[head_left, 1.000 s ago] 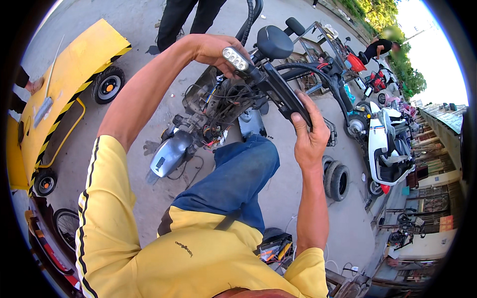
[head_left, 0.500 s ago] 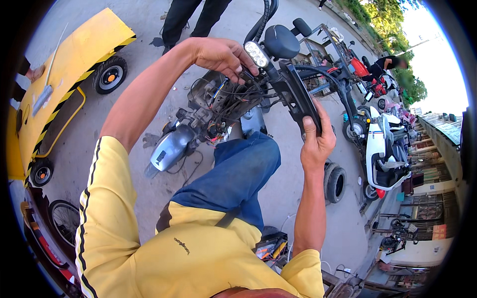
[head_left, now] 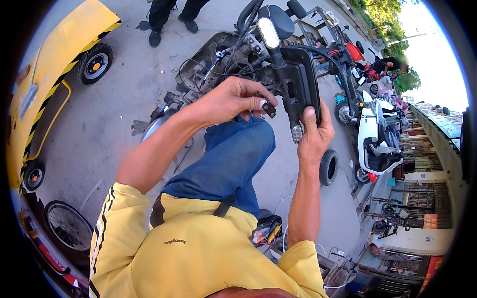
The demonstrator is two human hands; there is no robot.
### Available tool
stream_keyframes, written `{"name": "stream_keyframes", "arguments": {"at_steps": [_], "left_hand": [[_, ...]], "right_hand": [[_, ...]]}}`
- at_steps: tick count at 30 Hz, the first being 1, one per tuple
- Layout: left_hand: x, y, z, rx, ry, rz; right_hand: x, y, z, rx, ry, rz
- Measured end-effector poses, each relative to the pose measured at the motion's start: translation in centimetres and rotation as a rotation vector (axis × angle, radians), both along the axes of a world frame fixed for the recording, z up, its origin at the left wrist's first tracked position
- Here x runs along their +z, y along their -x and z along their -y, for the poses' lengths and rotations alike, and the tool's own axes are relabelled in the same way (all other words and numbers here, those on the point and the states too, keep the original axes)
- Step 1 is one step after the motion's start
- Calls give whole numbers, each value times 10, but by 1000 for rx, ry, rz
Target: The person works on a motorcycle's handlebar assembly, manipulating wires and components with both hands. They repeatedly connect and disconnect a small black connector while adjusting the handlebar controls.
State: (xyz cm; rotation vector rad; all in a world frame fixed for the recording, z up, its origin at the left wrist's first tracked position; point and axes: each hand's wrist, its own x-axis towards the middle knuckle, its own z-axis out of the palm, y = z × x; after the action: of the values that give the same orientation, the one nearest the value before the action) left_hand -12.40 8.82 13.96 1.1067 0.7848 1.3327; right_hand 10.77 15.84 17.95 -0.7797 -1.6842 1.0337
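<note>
My right hand [head_left: 317, 131] grips the lower edge of a black light assembly [head_left: 298, 74], thumb on its face. The assembly stands nearly upright, a clear lamp [head_left: 268, 33] at its top end and a smaller clear lamp [head_left: 297, 133] at its bottom. Left of it, my left hand [head_left: 237, 99] pinches a small black block-shaped piece [head_left: 269, 110] between thumb and fingers, apart from the assembly. Behind that hand lies a partly stripped scooter [head_left: 218, 62] with bare cables and a blue-and-silver shock absorber. My left forearm hides much of its lower front.
A yellow cart [head_left: 54, 54] with a black-striped edge stands at left. A person's legs [head_left: 171, 17] show at the top. Right of my right arm lies a tyre [head_left: 329, 167], with a white scooter [head_left: 370, 134] beyond. A tool box [head_left: 268, 231] sits beside my waist.
My left hand has come down from the upper end of the light assembly, and the small black piece now shows in it. The assembly has turned more upright, revealing its lower lamp.
</note>
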Motion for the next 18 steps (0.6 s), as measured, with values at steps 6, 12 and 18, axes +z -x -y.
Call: {"name": "stream_keyframes", "arguments": {"at_steps": [6,12,18], "left_hand": [[-24,-45,7,229,44,252],[-28,-64,4,397,38,303],[-29,-74,6,586,124,256]], "right_hand": [[-8,-4,10,50,204,-144],[-18,-5,22,32,332,-209],[-25,-10,28,61,419,-257]]}}
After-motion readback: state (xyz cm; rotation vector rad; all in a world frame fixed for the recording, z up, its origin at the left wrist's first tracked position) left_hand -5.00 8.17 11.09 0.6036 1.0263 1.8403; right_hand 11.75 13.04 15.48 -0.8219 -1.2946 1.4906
